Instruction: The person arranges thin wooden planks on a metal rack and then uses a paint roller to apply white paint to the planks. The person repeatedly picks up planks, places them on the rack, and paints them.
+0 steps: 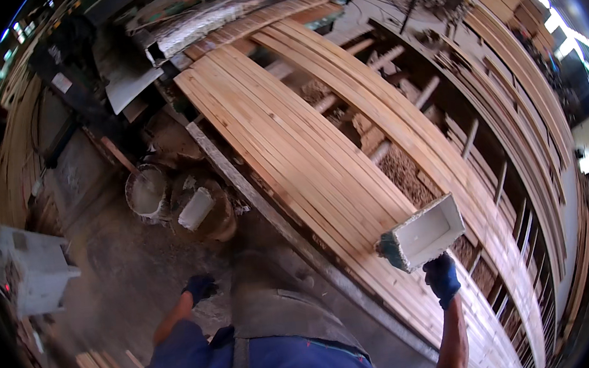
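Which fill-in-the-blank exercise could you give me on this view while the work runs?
1. The open rectangular box is in the person's ____ hand.
2. The glove on that hand is coloured ____.
3. The long planks are made of ____.
4. The round bucket stands to the ____ of the planks.
Missing words: right; blue; wood; left.

A dusty woodworking workshop
Long boards (pixel 290 135) lie side by side on a long frame (pixel 238 178) with crossbars (pixel 428 92), shavings (pixel 404 176) showing in the gaps; more timber (pixel 523 118) lies along the right, and a crusted bucket (pixel 148 213) stands on the grimy floor (pixel 113 270) at left.
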Demonstrator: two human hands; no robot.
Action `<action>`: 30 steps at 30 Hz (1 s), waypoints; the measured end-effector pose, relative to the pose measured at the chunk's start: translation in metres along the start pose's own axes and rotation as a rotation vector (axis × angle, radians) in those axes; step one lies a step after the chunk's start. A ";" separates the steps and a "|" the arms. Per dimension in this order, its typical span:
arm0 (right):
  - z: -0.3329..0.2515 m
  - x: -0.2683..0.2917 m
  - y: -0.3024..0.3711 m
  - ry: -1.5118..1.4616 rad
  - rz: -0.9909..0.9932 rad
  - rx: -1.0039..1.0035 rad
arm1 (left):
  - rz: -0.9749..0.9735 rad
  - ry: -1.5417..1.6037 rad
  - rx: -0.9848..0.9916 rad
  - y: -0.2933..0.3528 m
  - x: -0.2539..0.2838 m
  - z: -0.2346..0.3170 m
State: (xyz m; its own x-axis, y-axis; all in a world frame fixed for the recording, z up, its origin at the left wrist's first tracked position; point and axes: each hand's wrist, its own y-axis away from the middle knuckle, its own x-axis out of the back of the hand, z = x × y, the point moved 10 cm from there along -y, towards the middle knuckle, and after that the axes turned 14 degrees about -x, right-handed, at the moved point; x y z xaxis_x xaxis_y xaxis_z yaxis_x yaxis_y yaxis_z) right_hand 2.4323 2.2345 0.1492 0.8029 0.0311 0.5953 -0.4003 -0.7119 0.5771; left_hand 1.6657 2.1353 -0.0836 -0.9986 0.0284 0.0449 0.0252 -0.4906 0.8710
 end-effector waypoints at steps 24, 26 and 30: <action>-0.795 -0.418 -0.224 -0.004 -0.280 0.582 | 0.104 0.570 -0.650 -0.183 0.148 0.354; -0.754 -0.400 -0.216 0.047 -0.266 0.461 | 0.079 0.611 -0.640 -0.187 0.131 0.414; -0.629 -0.315 -0.152 0.339 -0.089 0.411 | -0.249 0.891 -0.765 -0.183 0.095 0.514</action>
State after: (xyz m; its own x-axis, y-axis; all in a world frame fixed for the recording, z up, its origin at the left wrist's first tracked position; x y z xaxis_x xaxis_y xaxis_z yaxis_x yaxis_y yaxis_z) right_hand 1.9627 2.7744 0.2259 0.6106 0.2805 0.7406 -0.0767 -0.9099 0.4078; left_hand 1.5908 2.6751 0.0129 -0.6609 -0.2688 -0.7007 0.0941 -0.9560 0.2779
